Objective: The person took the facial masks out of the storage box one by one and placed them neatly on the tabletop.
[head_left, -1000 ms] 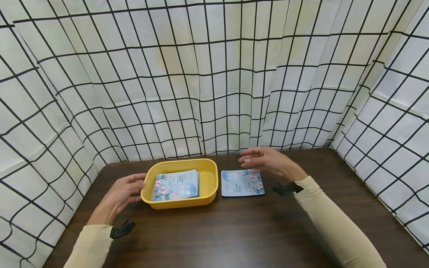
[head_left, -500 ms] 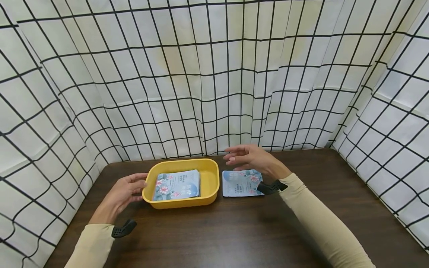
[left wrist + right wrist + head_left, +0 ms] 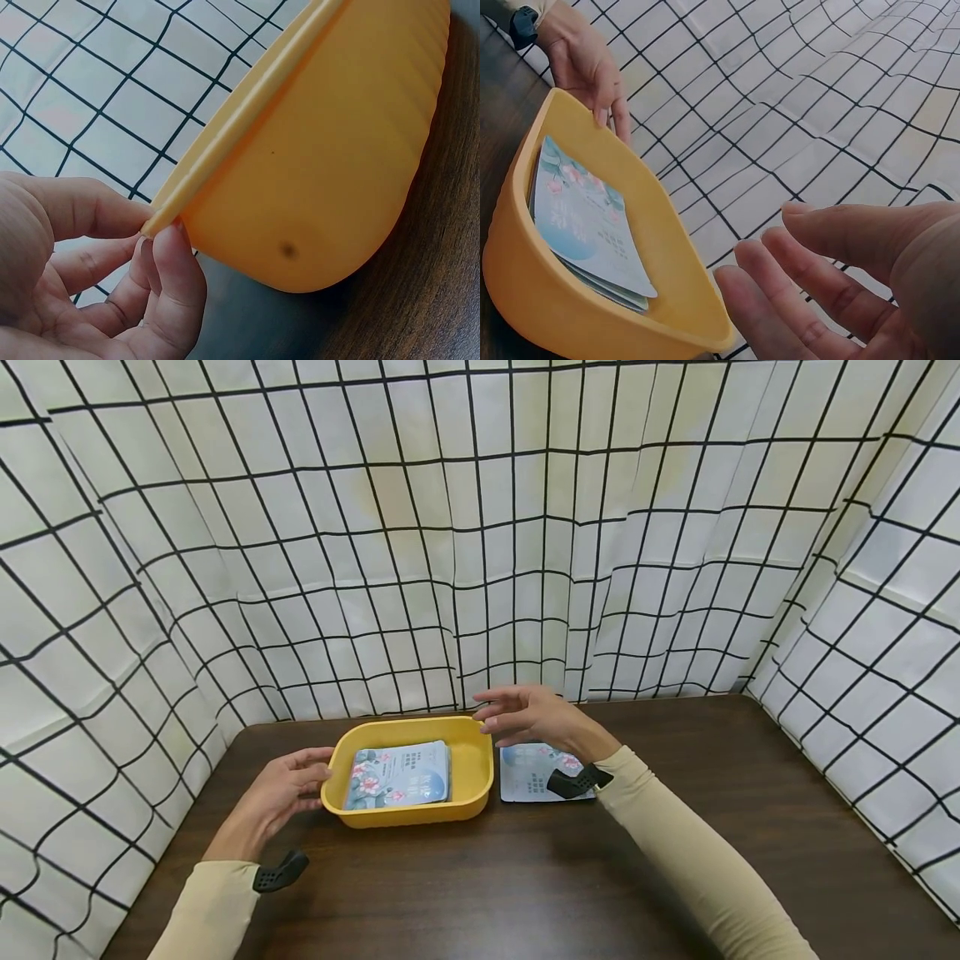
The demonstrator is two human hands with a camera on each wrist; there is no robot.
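Note:
A yellow plastic tub with rounded corners stands on the table, holding a small stack of pale blue floral sachets. My left hand is at the tub's left end; in the left wrist view its thumb and fingertip pinch the rim. Over the tub's far right corner reaches my right hand, fingers loosely extended and nothing held. The right wrist view shows those fingertips close beside the rim. One more floral sachet lies flat just right of the tub, partly hidden under my right hand and wrist strap.
A dark wood table carries everything. White curtain with a black grid pattern rises behind the table and along both sides. Each wrist wears a black strap below a beige sleeve.
My right hand has moved left, from above the loose sachet to the tub's far right corner. The left hand keeps its place at the rim, and the tub and sachets lie as before.

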